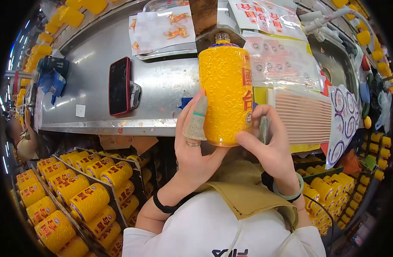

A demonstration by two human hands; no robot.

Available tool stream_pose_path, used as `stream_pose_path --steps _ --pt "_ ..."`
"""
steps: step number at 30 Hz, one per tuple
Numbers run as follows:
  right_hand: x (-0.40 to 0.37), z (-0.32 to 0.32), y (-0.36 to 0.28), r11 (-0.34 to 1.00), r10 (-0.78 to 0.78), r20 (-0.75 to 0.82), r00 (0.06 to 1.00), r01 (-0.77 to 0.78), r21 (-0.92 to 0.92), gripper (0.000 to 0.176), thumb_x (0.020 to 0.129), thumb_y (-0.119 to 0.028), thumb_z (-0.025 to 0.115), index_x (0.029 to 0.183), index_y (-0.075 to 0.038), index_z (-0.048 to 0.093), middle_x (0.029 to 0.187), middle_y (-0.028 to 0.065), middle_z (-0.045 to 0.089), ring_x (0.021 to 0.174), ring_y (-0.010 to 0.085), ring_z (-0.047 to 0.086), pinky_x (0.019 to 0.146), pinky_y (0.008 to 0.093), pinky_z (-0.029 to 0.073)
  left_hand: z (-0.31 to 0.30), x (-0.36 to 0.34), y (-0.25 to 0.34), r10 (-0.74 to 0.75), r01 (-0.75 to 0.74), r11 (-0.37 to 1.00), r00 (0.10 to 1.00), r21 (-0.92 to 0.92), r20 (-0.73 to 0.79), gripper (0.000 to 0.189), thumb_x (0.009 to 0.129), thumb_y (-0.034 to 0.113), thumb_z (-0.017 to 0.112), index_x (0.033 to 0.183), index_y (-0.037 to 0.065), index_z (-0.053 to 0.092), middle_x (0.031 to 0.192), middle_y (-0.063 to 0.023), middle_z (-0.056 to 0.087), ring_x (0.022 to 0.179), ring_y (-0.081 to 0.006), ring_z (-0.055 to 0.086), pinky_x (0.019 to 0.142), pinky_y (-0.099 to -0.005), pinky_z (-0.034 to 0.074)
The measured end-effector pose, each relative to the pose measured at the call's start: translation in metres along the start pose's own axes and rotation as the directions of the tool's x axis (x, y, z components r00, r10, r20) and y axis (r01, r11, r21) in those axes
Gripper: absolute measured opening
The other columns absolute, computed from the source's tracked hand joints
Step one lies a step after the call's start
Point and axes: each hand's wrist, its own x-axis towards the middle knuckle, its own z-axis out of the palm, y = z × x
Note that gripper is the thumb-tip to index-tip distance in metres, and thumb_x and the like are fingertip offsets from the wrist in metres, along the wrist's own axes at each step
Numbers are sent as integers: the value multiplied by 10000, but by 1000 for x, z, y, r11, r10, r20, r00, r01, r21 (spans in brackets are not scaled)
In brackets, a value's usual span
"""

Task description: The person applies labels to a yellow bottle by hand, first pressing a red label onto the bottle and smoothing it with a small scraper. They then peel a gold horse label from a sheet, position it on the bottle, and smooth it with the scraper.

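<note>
A yellow embossed bottle (224,94) with red characters down its right side is held over the bench's front edge, its neck pointing away from me. A small round seal marks its lower right side. My left hand (192,150) wraps the bottle's left side and base, a knitted finger cover (196,122) on one finger. On the other side, my right hand (269,143) grips the lower right side, thumb close to the seal. A greyish cover (264,128) sits on one of its fingers. Some fingertips are hidden behind the bottle.
A phone (119,85) lies on the metal bench (87,51). Decal sheets with gold figures (162,30), red characters (269,17) and round seals (278,60) lie beyond and to the right. Yellow bottles fill racks (87,201) at lower left. Another person (27,141) is at far left.
</note>
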Motion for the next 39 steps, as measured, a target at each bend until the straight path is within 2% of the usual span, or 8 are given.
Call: stream_pose_path --steps 11,14,16,19,21,23,29,39 --pt "1 -1 4 999 -29 -4 1000 29 18 395 874 -145 818 1119 -49 523 955 2 564 814 59 513 701 223 436 1 -1 -3 24 -24 999 1000 40 7 826 759 99 885 1459 -33 467 1501 -238 475 1362 -401 502 1121 -456 441" --pt "0 -6 -1 992 64 21 998 -65 108 364 898 -159 804 1114 -56 530 921 -23 531 780 40 477 677 204 407 1 -1 -9 43 -43 999 999 16 1 851 766 104 884 1483 -33 446 1514 -229 467 1369 -378 502 1117 -447 442" --pt "-1 -6 -1 997 24 -13 1000 -23 72 342 916 -172 793 1110 -61 535 877 -42 487 755 34 444 664 193 387 0 -4 -12 -115 124 973 992 -197 58 942 753 116 897 1533 -22 388 1533 -217 454 1378 -349 501 1134 -438 425" --pt "-1 -6 3 998 -4 -24 1000 6 59 341 918 -180 793 1108 -60 535 853 -52 457 745 36 434 654 196 378 -11 9 -1 -68 99 945 992 -311 109 1024 737 131 913 1569 -14 334 1547 -203 441 1407 -318 472 1170 -421 379" --pt "-1 -4 4 998 9 -23 1000 -8 55 343 915 -179 794 1104 -60 533 854 -51 459 747 36 430 653 199 374 -17 9 1 -32 73 969 984 -235 173 1081 745 129 909 1592 -24 255 1575 -196 391 1453 -300 410 1205 -410 320" --pt "-1 -4 6 999 25 -22 999 -23 49 345 913 -178 795 1100 -59 531 855 -51 461 749 36 427 651 202 370 -12 8 6 -103 185 839 978 -512 184 1034 824 87 840 1605 -42 174 1602 -192 331 1486 -274 347 1219 -402 286" --pt "1 -4 17 1000 -20 -27 999 21 13 367 898 -172 803 1095 -54 517 870 -40 469 767 41 415 666 214 378 -8 15 11 -196 306 764 949 -568 248 925 914 4 709 1613 -45 105 1616 -188 288 1495 -272 321 1225 -409 272" --pt "0 -8 8 1000 -6 13 1000 5 29 378 908 -160 781 1150 -34 520 942 -18 507 838 65 464 751 233 424 -4 15 13 -231 337 754 940 -564 253 978 896 25 739 1613 -50 78 1614 -198 282 1485 -274 334 1212 -411 296"
